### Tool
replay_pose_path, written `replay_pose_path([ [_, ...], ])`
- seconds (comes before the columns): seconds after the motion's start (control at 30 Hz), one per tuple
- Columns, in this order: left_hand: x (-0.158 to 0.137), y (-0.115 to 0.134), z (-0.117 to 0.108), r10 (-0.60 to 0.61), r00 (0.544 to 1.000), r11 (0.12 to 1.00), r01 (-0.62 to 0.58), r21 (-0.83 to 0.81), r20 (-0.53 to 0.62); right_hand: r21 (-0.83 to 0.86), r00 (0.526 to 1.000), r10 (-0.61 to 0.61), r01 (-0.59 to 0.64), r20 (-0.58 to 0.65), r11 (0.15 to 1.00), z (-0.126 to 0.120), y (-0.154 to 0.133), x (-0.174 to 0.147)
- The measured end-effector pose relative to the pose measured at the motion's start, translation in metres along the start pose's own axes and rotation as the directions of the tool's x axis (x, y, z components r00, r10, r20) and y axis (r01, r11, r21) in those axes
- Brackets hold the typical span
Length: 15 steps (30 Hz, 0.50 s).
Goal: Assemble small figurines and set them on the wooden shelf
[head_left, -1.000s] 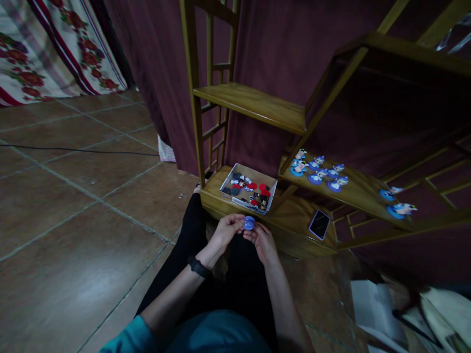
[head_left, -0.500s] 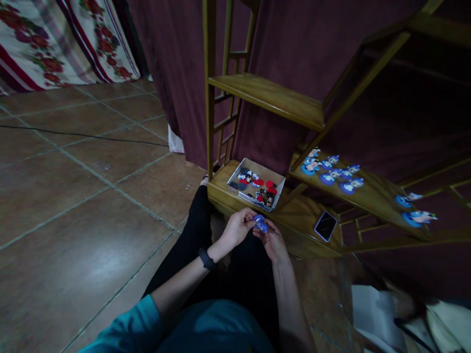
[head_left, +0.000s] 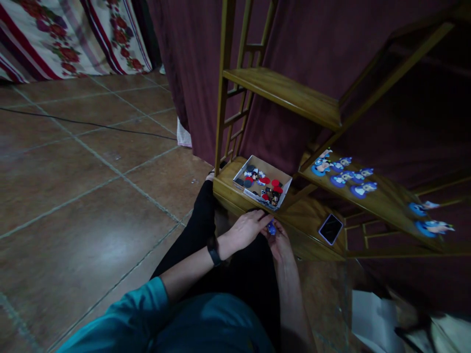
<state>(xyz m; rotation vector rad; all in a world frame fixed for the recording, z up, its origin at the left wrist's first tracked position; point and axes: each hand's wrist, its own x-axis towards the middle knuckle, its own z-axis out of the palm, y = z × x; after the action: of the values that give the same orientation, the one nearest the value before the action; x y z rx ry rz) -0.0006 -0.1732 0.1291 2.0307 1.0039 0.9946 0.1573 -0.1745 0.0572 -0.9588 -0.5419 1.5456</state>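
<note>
A small purple-blue figurine (head_left: 271, 228) is between my two hands above my lap, mostly covered by fingers. My left hand (head_left: 248, 228), with a dark band on its wrist, reaches over it from the left, fingers closed at its edge. From the right, my right hand (head_left: 280, 241) grips the figurine with curled fingers. Just beyond them, a shallow cardboard box (head_left: 241, 171) on the low shelf holds several red and dark round bases and small figure pieces. On the raised shelf to the right stand several purple-based figurines (head_left: 363, 189) and blue-based figurines (head_left: 322, 166).
A phone (head_left: 330, 229) lies on the low wooden shelf (head_left: 224, 189) right of the box. More blue-based figurines (head_left: 434, 227) are at the raised shelf's right end. Wooden posts and slanted beams frame the shelves. A white box (head_left: 375, 318) stands on the floor at lower right.
My left hand has turned and closed over the figurine, hiding more of it. The whole view has shifted, with the shelves appearing slightly farther right.
</note>
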Motion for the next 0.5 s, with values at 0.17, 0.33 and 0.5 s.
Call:
replay_pose_path([
  [0.17,0.002,-0.001,0.003,0.068,0.996,0.97,-0.081,0.231,0.061,-0.016,1.0,0.002,-0.002,0.003,1.0,-0.001,0.0,-0.001],
  [0.33,0.005,0.007,0.002,0.072,0.984,0.892,-0.138,0.431,0.165,-0.042,1.0,-0.017,0.017,0.0,0.999,-0.003,0.0,-0.002],
  [0.5,0.005,0.014,0.001,0.105,0.964,0.758,-0.237,0.608,0.246,-0.067,1.0,-0.026,0.027,0.007,0.997,-0.009,0.003,-0.001],
])
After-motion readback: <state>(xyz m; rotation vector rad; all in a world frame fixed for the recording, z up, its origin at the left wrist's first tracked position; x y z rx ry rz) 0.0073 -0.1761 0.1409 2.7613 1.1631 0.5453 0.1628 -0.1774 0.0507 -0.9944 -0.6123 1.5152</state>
